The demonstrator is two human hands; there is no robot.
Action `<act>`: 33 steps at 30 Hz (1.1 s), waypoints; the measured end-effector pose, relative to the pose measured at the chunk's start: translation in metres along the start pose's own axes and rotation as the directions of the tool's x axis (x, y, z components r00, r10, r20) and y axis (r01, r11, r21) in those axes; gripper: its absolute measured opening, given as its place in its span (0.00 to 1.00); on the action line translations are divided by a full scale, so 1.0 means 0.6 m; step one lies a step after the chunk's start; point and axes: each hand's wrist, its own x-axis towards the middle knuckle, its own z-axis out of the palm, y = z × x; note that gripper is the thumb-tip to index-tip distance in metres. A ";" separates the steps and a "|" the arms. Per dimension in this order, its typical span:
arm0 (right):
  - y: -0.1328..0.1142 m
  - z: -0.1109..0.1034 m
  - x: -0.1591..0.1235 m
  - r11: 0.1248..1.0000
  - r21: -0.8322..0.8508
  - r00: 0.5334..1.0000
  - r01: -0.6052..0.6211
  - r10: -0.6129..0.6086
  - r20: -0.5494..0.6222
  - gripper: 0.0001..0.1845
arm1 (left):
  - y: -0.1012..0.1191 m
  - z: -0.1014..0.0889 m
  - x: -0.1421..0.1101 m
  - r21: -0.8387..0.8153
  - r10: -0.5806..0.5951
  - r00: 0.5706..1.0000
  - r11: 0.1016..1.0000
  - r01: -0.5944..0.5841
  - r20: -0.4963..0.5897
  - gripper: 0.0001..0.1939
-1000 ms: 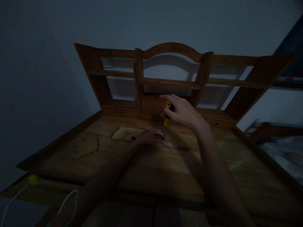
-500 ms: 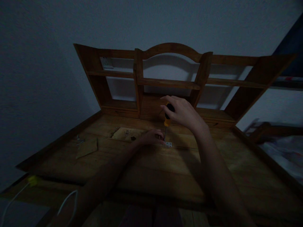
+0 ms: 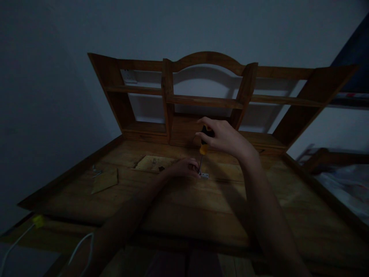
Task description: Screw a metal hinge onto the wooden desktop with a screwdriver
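Note:
A screwdriver [image 3: 203, 149] with a black and yellow handle stands nearly upright over the wooden desk. Its handle is gripped from above by the curled fingers of my right hand [image 3: 221, 135]. The shaft runs down to the left end of a small silver metal hinge [image 3: 204, 175] lying on the desktop. Beside the screwdriver's tip, my left hand [image 3: 186, 168] rests low with its fingertips pinched together against that end of the hinge. Those fingers hide the tip and whatever they hold between them.
Left of my hands lie a bare wood strip [image 3: 152, 163], a thin wooden piece [image 3: 105, 181] and some small metal parts [image 3: 96, 171]. A wooden shelf unit [image 3: 204, 100] rises at the desk's back. A white cable [image 3: 83, 244] hangs at the front left.
My right hand has shifted very slightly right with the screwdriver, whose shaft leans a touch more. The left hand stays at the hinge. The view has moved a little.

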 end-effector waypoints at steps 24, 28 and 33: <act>-0.005 -0.004 -0.001 0.999 0.039 1.000 -0.005 0.004 0.030 0.28 | 0.021 -0.003 -0.005 0.125 -0.090 0.995 0.989 0.085 0.037 0.24; 0.000 -0.002 -0.001 0.997 0.069 0.999 0.041 -0.043 0.026 0.28 | 0.022 0.005 -0.006 0.236 -0.075 0.997 0.969 0.068 0.021 0.23; -0.002 -0.002 -0.002 0.998 0.055 1.000 0.018 -0.018 0.015 0.23 | 0.013 0.027 -0.008 0.412 -0.017 0.998 0.910 0.040 -0.058 0.21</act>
